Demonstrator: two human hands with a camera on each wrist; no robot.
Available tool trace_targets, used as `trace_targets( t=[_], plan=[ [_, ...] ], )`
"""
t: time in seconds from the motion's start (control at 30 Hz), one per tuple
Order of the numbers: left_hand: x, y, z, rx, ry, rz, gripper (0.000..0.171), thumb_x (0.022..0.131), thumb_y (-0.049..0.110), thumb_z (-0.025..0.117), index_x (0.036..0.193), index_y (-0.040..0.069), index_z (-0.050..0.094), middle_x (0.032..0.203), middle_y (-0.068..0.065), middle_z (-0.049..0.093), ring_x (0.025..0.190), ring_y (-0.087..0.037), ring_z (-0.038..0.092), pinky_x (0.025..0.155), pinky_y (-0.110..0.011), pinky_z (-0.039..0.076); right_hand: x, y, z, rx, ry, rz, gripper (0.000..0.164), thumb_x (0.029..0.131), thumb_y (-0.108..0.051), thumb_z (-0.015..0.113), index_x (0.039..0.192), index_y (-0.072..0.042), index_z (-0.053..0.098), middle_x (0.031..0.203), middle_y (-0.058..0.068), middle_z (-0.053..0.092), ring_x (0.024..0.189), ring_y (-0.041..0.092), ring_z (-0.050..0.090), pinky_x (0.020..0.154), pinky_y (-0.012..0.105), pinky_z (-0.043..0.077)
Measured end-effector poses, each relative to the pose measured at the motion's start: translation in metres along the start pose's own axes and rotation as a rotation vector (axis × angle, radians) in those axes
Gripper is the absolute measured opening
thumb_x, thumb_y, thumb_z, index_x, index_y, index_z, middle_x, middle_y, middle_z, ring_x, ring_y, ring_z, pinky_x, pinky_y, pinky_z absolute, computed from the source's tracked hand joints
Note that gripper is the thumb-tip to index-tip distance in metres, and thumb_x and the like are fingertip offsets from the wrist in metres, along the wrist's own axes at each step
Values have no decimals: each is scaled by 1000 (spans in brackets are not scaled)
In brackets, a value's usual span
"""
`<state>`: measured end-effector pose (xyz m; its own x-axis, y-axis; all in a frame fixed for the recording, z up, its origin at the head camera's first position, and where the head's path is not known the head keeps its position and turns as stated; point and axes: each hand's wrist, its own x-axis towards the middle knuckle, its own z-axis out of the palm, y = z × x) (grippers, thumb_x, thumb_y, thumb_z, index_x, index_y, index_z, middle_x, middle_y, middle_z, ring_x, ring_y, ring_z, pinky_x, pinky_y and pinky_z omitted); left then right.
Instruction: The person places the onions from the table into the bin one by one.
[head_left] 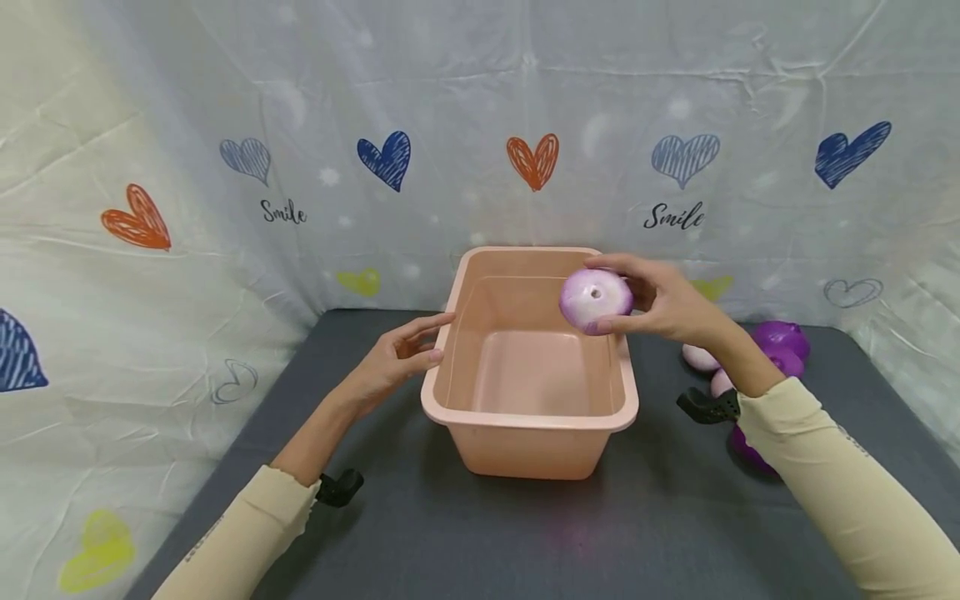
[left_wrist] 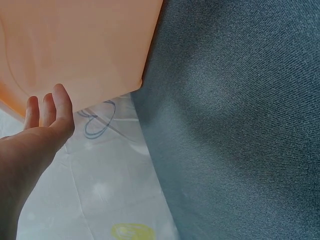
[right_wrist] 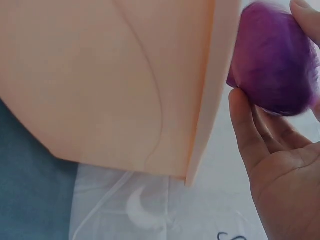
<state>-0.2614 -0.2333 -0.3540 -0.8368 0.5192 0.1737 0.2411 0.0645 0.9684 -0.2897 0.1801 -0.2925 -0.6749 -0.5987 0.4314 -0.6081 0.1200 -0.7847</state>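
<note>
A purple-and-white onion [head_left: 592, 300] is pinched between the thumb and fingers of my right hand [head_left: 663, 304], over the right side of a peach plastic basin [head_left: 532, 423]. In the right wrist view, the onion [right_wrist: 275, 60] shows its deep purple side beside the basin's rim [right_wrist: 212, 90]. My left hand [head_left: 393, 358] is at the basin's left rim, its fingertips right at the edge and its fingers loosely extended. The left wrist view shows those fingers [left_wrist: 62, 102] against the basin's outer wall [left_wrist: 85, 45]. Within the basin, the visible floor is bare.
Several more purple and pale onions [head_left: 782, 337] lie on the dark grey table [head_left: 525, 533] to the right, partly hidden behind my right forearm. A white curtain [head_left: 450, 83] printed with hearts hangs behind the table and along its left side. Each wrist wears a black strap [head_left: 708, 406].
</note>
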Motion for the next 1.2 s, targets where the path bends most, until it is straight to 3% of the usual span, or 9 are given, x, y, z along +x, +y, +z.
trace_targets(
  t=[0.2, 0.43, 0.97, 1.2],
  plan=[
    [3, 2, 4, -1, -2, -12, 60, 102, 17, 65, 157, 14, 41, 159, -6, 36, 137, -31, 45, 105, -54, 42, -3, -1, -1, 19, -17, -16, 70, 86, 5, 79, 148, -1, 49, 139, 18, 55, 122, 38, 57, 98, 39, 50],
    [2, 3, 3, 3, 0, -3, 60, 102, 15, 64, 158, 14, 41, 159, -7, 36, 138, -32, 45, 106, -54, 41, -19, 3, -14, -5, 42, 2, 54, 89, 7, 75, 139, 3, 57, 130, 22, 61, 115, 39, 63, 92, 36, 54],
    [-1, 3, 0, 35, 11, -8, 58, 104, 17, 62, 158, 16, 40, 159, -8, 36, 136, -33, 47, 102, -56, 44, -87, 12, -51, -186, 158, 162, 39, 94, 3, 71, 133, 0, 62, 120, 11, 67, 106, 19, 68, 85, 26, 55],
    [-1, 1, 1, 15, -2, -3, 58, 104, 14, 60, 159, 16, 39, 160, -9, 35, 137, -33, 45, 102, -53, 45, -124, 17, -69, -242, 208, 276, 38, 95, -3, 72, 132, -3, 63, 120, 5, 68, 106, 11, 67, 81, 23, 55]
  ],
)
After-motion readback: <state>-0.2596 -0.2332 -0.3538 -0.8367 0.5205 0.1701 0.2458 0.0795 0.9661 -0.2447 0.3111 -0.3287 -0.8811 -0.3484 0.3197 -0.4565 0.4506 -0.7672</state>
